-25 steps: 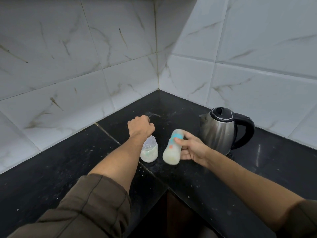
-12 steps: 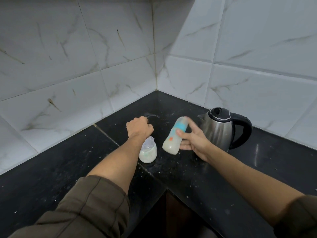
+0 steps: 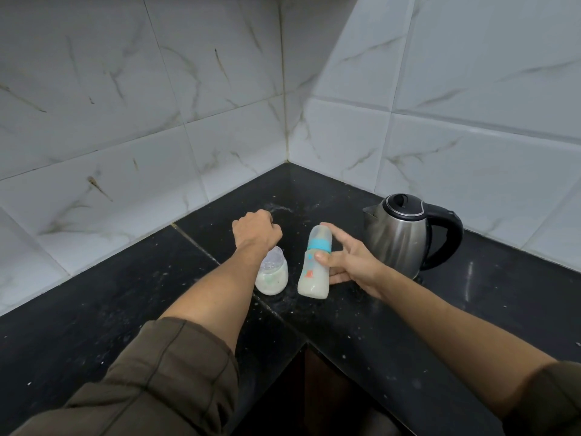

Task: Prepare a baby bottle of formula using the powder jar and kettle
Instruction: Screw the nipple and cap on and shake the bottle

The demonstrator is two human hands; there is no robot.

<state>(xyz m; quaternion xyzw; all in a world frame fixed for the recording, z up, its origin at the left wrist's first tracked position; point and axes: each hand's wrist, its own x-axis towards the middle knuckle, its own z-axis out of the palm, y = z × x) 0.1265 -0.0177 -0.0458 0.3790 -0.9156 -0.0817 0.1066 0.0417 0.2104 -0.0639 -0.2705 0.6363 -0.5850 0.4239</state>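
A baby bottle with a blue collar and milky liquid in its lower part is held in my right hand, thumb on its front and fingers behind; its base is at the black counter. A clear powder jar holding pale powder stands just left of it, partly behind my left wrist. My left hand is a closed fist beyond the jar, resting near the counter, with nothing seen in it. A steel kettle with a black lid and handle stands to the right of the bottle.
The black counter forms an inner corner against white marbled wall tiles. Its front edge has a notch at the bottom centre, with a dark gap below. White specks lie scattered on the surface around the jar and bottle.
The bottle was tilted and lifted half a second ago; now it is more upright and lower, by the counter. My left fist has stayed in place.
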